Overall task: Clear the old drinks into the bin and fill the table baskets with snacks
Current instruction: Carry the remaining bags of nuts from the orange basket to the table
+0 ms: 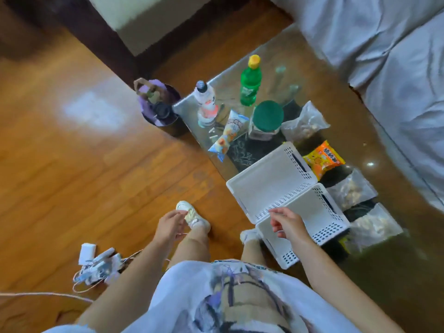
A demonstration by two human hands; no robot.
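Observation:
On the glass table (276, 75) stand a green soda bottle (251, 85) with a yellow cap and a white bottle (205, 102) with a dark cap. Two white baskets lie at the near edge: a far basket (266, 179) and a near basket (310, 212). Around them lie a blue-white snack bag (228, 134), an orange snack bag (323, 159), clear bags (305, 121) of nuts and a green-lidded jar (266, 118). A dark bin (159, 104) with a purple liner stands on the floor left of the table. My left hand (169, 224) hangs empty over my shoe. My right hand (286, 223) hovers loosely curled over the near basket's rim, holding nothing.
A grey sofa (384, 56) runs along the table's far side. A tangle of chargers and cables (98, 265) lies on the wooden floor to my left. More clear snack bags (372, 224) sit right of the baskets. A dark cabinet base (101, 32) stands behind the bin.

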